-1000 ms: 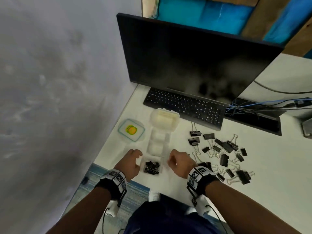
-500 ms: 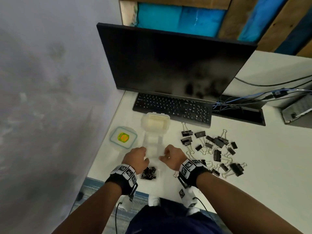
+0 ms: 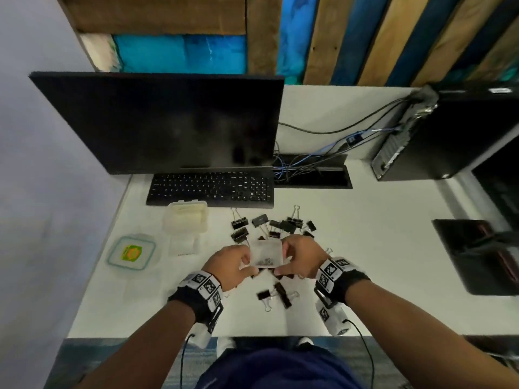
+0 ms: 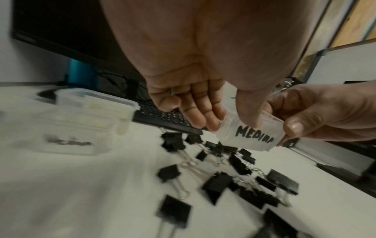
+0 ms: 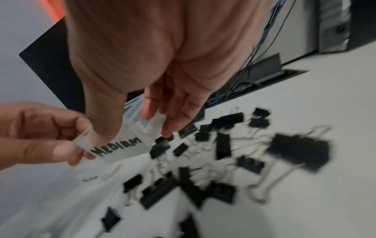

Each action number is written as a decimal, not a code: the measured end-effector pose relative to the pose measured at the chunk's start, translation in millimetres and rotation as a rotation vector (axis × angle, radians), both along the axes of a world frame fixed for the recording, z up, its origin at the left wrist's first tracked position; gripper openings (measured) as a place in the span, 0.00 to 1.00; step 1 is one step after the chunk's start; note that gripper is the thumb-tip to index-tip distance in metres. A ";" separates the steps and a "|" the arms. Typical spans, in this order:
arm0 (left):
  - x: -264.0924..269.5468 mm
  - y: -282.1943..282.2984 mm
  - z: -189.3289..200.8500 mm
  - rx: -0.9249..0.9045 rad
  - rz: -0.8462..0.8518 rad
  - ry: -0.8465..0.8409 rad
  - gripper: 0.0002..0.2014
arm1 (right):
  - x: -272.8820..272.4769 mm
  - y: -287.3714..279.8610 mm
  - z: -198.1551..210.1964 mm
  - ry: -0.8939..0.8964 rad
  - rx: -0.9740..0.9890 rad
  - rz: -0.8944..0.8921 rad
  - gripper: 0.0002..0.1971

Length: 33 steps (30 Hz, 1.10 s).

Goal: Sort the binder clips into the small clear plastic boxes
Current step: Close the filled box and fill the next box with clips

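Note:
Both hands hold one small clear plastic box [image 3: 266,251] in the air above the loose black binder clips [image 3: 280,224]. The box reads "MEDIUM" on its side [image 4: 254,136] [image 5: 120,145]. My left hand [image 3: 241,263] pinches its left end, thumb [image 4: 250,104] on the labelled side and fingers [image 4: 203,111] behind. My right hand [image 3: 290,256] grips the right end. Something small and metallic shows through the box. More clips [image 3: 273,296] lie on the desk below the hands.
Another small clear box [image 3: 184,244] and a larger clear container [image 3: 185,217] stand left of the clips, with a stickered lid [image 3: 130,252] further left. Keyboard [image 3: 210,188] and monitor [image 3: 168,122] are behind; a computer tower [image 3: 449,136] and cables at back right.
The hands were at the row of boxes near the left. Now they have lifted one box and carried it right, over the clip pile. The head view has tilted up.

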State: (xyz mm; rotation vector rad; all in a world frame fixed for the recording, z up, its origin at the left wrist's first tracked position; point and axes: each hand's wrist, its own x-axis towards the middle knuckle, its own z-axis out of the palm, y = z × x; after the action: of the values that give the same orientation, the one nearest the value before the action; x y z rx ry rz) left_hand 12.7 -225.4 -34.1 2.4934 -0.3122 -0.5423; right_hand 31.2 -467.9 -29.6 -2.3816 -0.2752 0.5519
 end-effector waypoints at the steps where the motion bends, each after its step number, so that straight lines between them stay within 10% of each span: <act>1: 1.4 -17.1 0.3 -0.005 -0.038 0.003 0.12 | -2.7 -18.2 1.6 0.014 -0.012 -0.019 0.23; 8: -4.1 -93.7 -20.6 -0.052 -0.199 0.071 0.12 | -36.0 -109.1 -20.8 0.115 0.053 -0.095 0.38; 20: 9.1 -95.4 -31.9 0.213 0.078 -0.048 0.06 | -61.4 -144.2 -71.3 0.208 -0.162 -0.134 0.44; 33: 27.2 -118.4 -63.6 0.521 -0.504 -0.103 0.16 | -60.3 -126.7 -78.0 0.206 -0.411 -0.083 0.43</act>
State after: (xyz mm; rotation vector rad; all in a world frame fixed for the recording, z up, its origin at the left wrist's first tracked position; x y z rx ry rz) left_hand 39.9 -343.9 -97.7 2.9532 -0.9637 -0.7727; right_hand -29.1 -594.7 -107.6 -2.6826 0.0351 0.8761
